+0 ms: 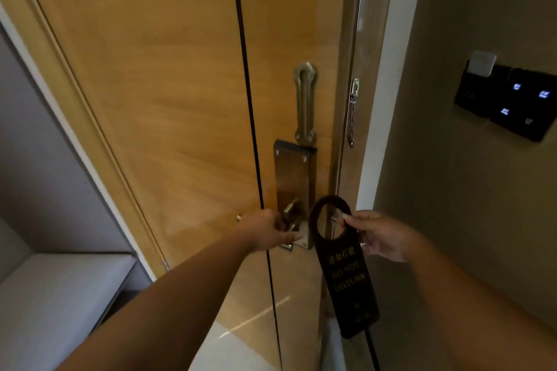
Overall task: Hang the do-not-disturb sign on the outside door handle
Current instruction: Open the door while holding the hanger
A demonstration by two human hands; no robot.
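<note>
Now left hand (265, 230) grips inside door handle (291, 214). Right hand (382, 235) pinches do-not-disturb sign (343, 268) by its loop, just beside door edge. Door (156, 117) looks shut, outside handle hidden. Sign could slip from thin pinch, or snag on chain (352, 117). Wall (452, 190) close on right, little room.

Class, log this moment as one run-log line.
left hand: on inside handle | right hand: holds sign by its loop | door: shut | chain: hanging loose | sign: not yet hung
</note>
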